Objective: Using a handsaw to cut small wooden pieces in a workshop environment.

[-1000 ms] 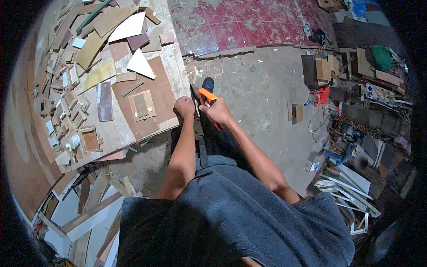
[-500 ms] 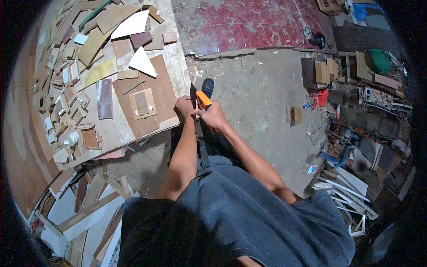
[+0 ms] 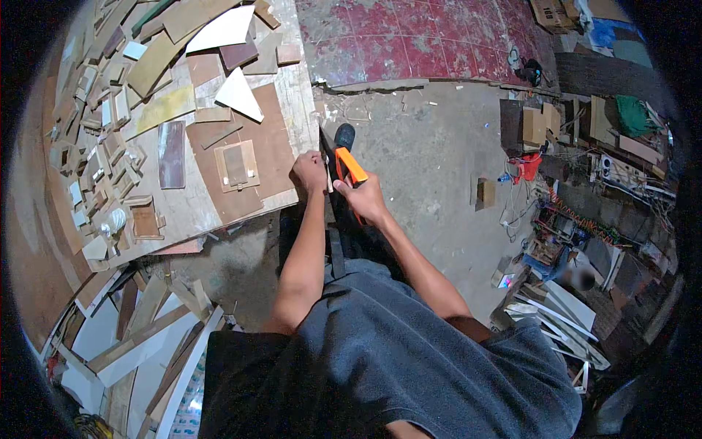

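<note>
At the right edge of the workbench (image 3: 281, 164), my left hand (image 3: 311, 172) is closed and pressed down, with a thin pale strip of wood (image 3: 329, 180) showing beside its fingers. What else lies under those fingers is hidden. Just to the right, my right hand (image 3: 363, 197) wraps round the orange handle of a handsaw (image 3: 352, 165). The saw's dark blade runs forward along the bench edge and is only partly visible. Left of my left hand, a small wooden frame-like piece (image 3: 236, 166) lies on a brown board (image 3: 270, 139).
Many wood offcuts (image 3: 157, 69) and small blocks cover the bench's left and far parts. Long scrap boards (image 3: 146, 344) are piled below it at left. Tools, cables and a red object (image 3: 526, 167) line the right side. My shoe (image 3: 344, 136) stands on the concrete floor (image 3: 431, 146).
My right hand and the handsaw have shifted slightly right and back, away from my left hand. The pale strip now shows between them. My left hand stays at the bench edge.
</note>
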`<state>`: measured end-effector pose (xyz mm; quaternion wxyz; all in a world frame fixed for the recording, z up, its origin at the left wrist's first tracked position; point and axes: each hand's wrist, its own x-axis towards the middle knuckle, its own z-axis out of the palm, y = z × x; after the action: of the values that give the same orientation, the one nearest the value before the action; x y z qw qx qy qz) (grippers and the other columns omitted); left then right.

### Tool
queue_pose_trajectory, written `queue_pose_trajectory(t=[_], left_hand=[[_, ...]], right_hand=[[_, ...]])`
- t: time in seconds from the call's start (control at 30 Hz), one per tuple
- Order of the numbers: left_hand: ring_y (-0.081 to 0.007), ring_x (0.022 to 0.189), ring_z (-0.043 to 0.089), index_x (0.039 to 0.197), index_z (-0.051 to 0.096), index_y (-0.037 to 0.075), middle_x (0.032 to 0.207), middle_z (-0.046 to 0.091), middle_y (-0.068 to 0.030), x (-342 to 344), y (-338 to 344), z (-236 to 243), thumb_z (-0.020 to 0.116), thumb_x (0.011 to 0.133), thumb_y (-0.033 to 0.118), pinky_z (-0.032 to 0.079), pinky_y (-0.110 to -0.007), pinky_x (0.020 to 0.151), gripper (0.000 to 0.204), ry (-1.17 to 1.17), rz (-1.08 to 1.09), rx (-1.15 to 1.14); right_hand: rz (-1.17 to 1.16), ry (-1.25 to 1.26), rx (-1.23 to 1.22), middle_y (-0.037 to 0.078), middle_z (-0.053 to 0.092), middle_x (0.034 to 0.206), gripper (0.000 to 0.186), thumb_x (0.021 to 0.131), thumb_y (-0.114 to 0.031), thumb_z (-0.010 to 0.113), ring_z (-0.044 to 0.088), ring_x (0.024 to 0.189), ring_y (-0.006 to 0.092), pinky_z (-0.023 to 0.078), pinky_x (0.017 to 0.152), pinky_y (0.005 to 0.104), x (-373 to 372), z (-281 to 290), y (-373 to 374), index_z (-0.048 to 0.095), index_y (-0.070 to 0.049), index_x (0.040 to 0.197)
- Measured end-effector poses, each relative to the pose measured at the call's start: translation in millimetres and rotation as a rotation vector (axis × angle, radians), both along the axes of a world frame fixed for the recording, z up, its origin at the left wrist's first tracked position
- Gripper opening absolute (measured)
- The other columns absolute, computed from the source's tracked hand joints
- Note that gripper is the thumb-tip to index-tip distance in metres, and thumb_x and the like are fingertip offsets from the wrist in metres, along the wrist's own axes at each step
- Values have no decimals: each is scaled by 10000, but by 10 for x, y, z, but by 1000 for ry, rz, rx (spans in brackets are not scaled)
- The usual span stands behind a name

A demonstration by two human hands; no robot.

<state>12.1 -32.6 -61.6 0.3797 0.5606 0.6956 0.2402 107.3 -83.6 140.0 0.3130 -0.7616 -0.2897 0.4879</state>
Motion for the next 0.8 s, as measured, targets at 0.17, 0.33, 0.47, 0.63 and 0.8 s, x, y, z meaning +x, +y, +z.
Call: queue_pose_trajectory(t=[0.17,0.33,0.47,0.63,0.8], left_hand=[[-331,715,662,788,723,28,759,669,-182,70,309,123,675,750,26,518,-410,678,62,4,-5,103],[-334,713,681,772,719,23,750,687,-178,109,373,222,670,746,24,542,-408,689,55,-21,-9,-40],[-339,701,685,767,714,19,738,687,-182,119,366,210,665,750,23,545,-411,684,53,50,-48,6],[-364,706,679,758,719,23,741,676,-211,28,375,94,651,757,24,534,-431,672,68,-35,21,-48],[-366,706,684,775,735,31,747,684,-207,132,367,104,658,753,49,533,-440,663,82,23,-5,-53]], right_hand=[[-17,20,129,-23,483,595,290,829,-113,744,433,520,80,367,477,290,55,-40,230,497,-38,696],[-25,78,95,-21,491,600,287,831,-114,744,434,518,69,361,471,269,117,-58,251,501,-36,699],[-28,66,119,-17,496,600,297,827,-123,750,436,513,71,363,470,269,93,-74,235,496,-39,696],[12,47,-5,-12,516,676,225,804,-122,747,470,641,95,432,599,293,53,-64,243,569,15,805],[-65,30,62,-6,500,632,256,810,-114,749,443,596,100,401,561,302,-28,83,215,534,1,729]])
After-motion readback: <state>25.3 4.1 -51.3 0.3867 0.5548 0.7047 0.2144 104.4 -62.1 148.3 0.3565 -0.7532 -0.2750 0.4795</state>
